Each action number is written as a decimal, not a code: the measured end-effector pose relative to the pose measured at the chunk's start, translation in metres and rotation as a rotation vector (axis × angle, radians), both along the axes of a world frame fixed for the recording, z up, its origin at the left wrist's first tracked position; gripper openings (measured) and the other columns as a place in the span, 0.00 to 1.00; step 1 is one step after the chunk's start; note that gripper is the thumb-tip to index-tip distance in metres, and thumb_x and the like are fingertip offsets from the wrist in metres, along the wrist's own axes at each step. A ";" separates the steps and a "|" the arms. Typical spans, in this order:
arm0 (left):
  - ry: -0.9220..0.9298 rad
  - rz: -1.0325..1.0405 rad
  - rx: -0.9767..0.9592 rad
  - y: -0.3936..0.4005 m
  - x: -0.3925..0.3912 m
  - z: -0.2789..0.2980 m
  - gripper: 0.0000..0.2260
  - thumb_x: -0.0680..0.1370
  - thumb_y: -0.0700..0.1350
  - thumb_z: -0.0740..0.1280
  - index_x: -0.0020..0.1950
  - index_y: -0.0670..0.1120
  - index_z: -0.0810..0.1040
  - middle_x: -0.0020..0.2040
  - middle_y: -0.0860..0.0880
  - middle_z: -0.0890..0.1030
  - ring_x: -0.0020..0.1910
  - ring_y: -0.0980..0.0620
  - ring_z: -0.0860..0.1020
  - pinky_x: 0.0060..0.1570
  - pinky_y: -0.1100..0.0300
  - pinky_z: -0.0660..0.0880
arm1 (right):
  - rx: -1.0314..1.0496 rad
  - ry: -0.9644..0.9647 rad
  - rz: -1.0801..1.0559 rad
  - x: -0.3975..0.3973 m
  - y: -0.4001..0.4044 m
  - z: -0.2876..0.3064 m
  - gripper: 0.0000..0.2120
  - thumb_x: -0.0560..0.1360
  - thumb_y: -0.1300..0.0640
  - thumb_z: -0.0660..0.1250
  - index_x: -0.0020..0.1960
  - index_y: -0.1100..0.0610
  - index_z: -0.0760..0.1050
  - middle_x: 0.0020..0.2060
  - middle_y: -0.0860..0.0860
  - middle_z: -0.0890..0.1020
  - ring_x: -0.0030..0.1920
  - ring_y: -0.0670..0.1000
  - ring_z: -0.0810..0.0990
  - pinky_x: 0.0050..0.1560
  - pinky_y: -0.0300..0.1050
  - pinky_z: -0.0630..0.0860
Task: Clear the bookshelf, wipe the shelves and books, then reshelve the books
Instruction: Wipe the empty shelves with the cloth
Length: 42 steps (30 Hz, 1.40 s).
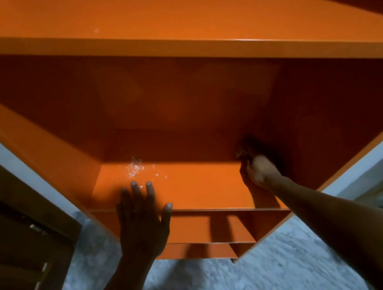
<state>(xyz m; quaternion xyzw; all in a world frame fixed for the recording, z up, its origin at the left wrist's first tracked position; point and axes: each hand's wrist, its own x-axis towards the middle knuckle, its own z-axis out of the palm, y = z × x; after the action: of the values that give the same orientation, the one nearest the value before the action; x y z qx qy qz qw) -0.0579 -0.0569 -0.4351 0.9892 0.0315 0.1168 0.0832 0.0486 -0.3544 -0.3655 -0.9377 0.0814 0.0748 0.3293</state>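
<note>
The right hand [260, 169] is gripping a dark cloth [248, 147] in the shelf [192, 189] corner; the left hand [141, 218], fingers wide, is pressing down. Those shiny drops [139, 168] probably need wiping too.

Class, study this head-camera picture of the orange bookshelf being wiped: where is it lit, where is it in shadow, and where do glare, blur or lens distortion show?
Head view: light falls on the front of the shelf board; the back and the right corner around the cloth are dark. Wet droplets glint. The right hand is blurred, the left hand sharper. Wide-angle bending splays the shelf edges; the floor looks smeared.
</note>
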 end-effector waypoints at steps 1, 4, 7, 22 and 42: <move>0.002 0.000 0.002 -0.002 0.001 0.000 0.33 0.81 0.64 0.48 0.78 0.43 0.65 0.77 0.33 0.62 0.76 0.29 0.60 0.72 0.36 0.56 | -0.022 0.006 -0.001 0.003 0.003 -0.002 0.17 0.84 0.60 0.54 0.71 0.56 0.70 0.70 0.54 0.73 0.70 0.56 0.71 0.65 0.39 0.64; -0.012 0.000 0.012 -0.002 0.004 0.002 0.32 0.81 0.62 0.50 0.77 0.41 0.66 0.76 0.32 0.63 0.74 0.28 0.62 0.71 0.35 0.58 | -0.230 -0.017 0.046 0.004 0.022 -0.008 0.20 0.84 0.48 0.52 0.62 0.58 0.77 0.57 0.59 0.83 0.56 0.60 0.81 0.54 0.46 0.73; -0.026 -0.004 -0.005 0.002 0.006 0.002 0.32 0.80 0.61 0.55 0.77 0.41 0.66 0.77 0.33 0.63 0.74 0.28 0.63 0.71 0.36 0.59 | -0.353 -0.238 0.184 -0.014 0.056 -0.014 0.24 0.79 0.37 0.51 0.59 0.49 0.79 0.57 0.56 0.82 0.58 0.60 0.78 0.60 0.52 0.71; 0.020 0.053 -0.025 0.077 -0.008 0.001 0.31 0.85 0.59 0.46 0.74 0.38 0.71 0.75 0.34 0.68 0.75 0.35 0.66 0.70 0.33 0.60 | 0.051 -0.471 0.989 -0.082 0.148 -0.021 0.28 0.71 0.67 0.54 0.65 0.51 0.77 0.64 0.50 0.78 0.61 0.54 0.75 0.61 0.51 0.72; -0.177 0.021 -0.246 0.081 -0.002 -0.006 0.29 0.80 0.58 0.59 0.72 0.39 0.72 0.73 0.40 0.72 0.74 0.41 0.68 0.70 0.42 0.69 | -0.272 -0.324 0.526 0.023 0.179 -0.028 0.26 0.77 0.35 0.52 0.70 0.43 0.71 0.70 0.51 0.74 0.68 0.57 0.71 0.68 0.52 0.67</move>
<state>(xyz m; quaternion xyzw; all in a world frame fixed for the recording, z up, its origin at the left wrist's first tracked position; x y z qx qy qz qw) -0.0603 0.0244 -0.4413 0.9569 0.0483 0.1998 0.2052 0.0716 -0.1756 -0.3930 -0.9617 -0.2076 -0.0044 0.1790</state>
